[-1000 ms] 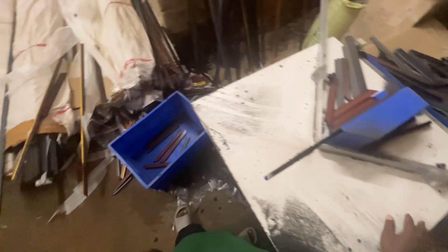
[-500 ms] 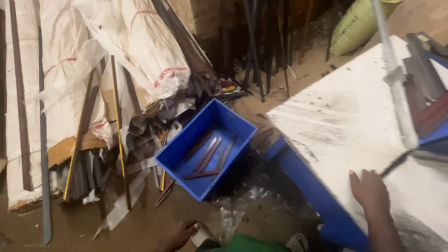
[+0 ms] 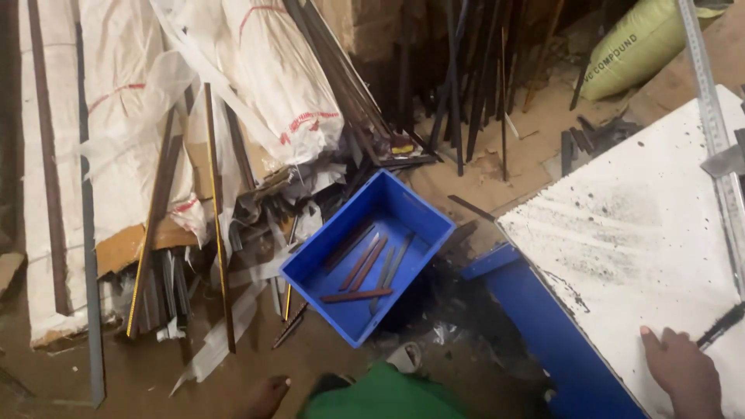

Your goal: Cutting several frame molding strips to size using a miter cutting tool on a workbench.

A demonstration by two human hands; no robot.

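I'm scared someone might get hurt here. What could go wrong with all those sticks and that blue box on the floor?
The blue bin sits on the floor close to the person's foot, so a step could likely trip on it. Long metal strips lean loosely against the wrapped bundles and might slide down. The right hand rests flat on the white table near a thin dark rod that might poke it.

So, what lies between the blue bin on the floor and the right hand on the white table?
In the head view, between the blue bin and the right hand lie littered floor, the table's blue side and speckled white top.
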